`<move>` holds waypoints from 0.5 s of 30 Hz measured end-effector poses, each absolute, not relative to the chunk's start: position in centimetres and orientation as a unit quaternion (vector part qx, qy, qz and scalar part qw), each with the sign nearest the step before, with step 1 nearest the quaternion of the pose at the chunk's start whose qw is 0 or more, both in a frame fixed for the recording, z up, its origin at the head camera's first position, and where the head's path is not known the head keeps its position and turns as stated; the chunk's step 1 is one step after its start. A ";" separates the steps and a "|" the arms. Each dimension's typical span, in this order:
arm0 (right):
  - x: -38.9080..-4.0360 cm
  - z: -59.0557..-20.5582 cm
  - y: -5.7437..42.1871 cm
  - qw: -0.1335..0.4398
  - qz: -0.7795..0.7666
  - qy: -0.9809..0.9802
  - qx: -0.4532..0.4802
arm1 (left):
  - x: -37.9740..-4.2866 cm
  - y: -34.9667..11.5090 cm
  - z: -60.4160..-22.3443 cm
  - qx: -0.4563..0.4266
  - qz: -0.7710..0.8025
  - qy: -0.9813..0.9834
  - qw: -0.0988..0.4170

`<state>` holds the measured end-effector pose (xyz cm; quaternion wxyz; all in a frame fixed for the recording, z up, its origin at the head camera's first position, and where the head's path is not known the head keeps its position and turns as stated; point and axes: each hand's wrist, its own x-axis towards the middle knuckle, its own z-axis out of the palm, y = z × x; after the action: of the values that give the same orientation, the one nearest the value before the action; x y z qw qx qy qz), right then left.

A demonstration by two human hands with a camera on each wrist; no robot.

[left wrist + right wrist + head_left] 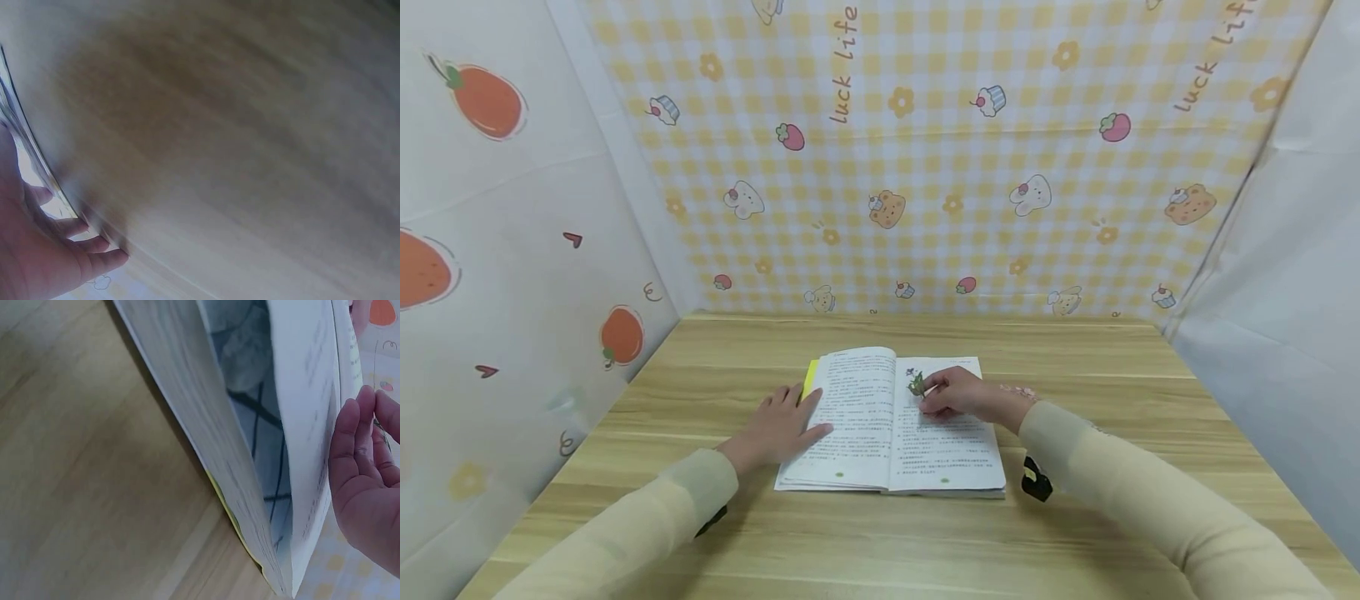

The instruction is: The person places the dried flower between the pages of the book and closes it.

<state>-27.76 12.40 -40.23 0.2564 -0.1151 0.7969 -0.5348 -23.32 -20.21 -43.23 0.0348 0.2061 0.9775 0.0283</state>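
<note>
An open book [857,417] lies on the wooden table, printed text on both pages. My left hand [782,425] rests on the left page's outer edge, fingers spread and thumb on the page. The left wrist view shows its fingers [94,247] along the book's edge. Over the right page, my right hand [953,393] pinches a small sprig [916,383] with green leaves and bluish flowers between thumb and fingertips. A thin stem [375,362] rises from those fingertips in the right wrist view. The hand covers part of the sprig; whether it touches the page I cannot tell.
A yellow cover flap [809,379] shows past the book's left edge. Wood-grain table [1075,533] surrounds the book. Behind stands a yellow checked cloth [925,167], with white sheets [490,183] at the sides. A black wrist device [1036,480] hangs under the right sleeve.
</note>
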 end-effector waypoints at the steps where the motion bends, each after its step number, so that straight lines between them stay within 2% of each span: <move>1: -27.7 -40.3 12.2 0.257 -0.532 0.799 -0.113 | -23.3 -20.2 -43.2 0.206 0.029 0.977 0.035; 15: -27.5 -41.5 10.8 0.271 -0.536 0.793 -0.108 | -23.3 -20.1 -43.3 0.208 0.026 0.977 0.032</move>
<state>-27.53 10.82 -41.46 0.2705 -0.1075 0.7927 -0.5356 -23.34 -20.13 -43.31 0.0320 0.2082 0.9772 0.0262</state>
